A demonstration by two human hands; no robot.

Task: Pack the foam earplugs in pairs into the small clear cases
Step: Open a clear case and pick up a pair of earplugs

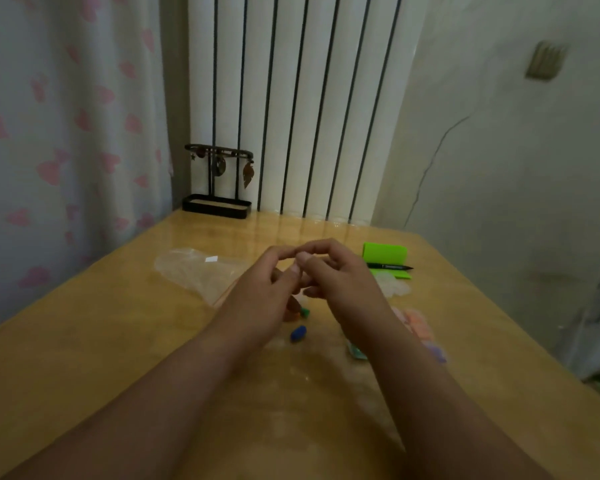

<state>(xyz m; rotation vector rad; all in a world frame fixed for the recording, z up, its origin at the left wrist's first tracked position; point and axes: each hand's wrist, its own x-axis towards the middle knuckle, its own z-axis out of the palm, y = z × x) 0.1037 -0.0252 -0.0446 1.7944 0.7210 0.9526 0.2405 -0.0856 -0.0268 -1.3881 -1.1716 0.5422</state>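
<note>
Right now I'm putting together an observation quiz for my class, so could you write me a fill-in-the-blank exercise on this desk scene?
1. The earplug in full view on the table, beside the wrist of the left hand, is ____.
2. The black pen rests on a bright ____ notepad.
3. The curtain on the left is printed with ____ shapes.
Missing words: blue; green; pink.
</note>
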